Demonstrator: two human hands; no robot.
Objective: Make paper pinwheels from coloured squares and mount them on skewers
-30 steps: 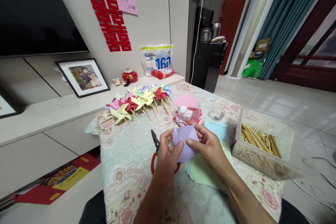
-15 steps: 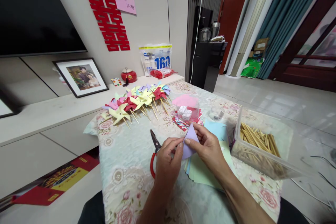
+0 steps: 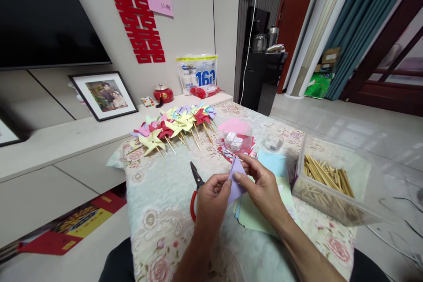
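Note:
A folded sheet of purple paper (image 3: pixel 236 187) is held up between both hands over the table. My left hand (image 3: pixel 214 194) pinches its left edge with thumb and forefinger. From the right, my right hand (image 3: pixel 261 183) grips the paper, thumb on the front face and fingers behind. Scissors with red handles (image 3: pixel 194 189) lie on the cloth just left of my left hand, partly hidden by it. Under my right hand is a stack of pale green paper (image 3: pixel 254 216), with light blue sheets (image 3: pixel 272 163) at its far end.
Finished paper pinwheels (image 3: pixel 178 127) on sticks lie at the table's far left. A clear bin of wooden sticks (image 3: pixel 330 180) stands at the right. A clear tub (image 3: pixel 238 139) sits on red paper beyond my hands, near a small clear container (image 3: pixel 273 142).
The purple paper has turned slightly, and its upper part now shows a fold. Both hands keep their grip on it, almost in the same place. The view has shifted a little.

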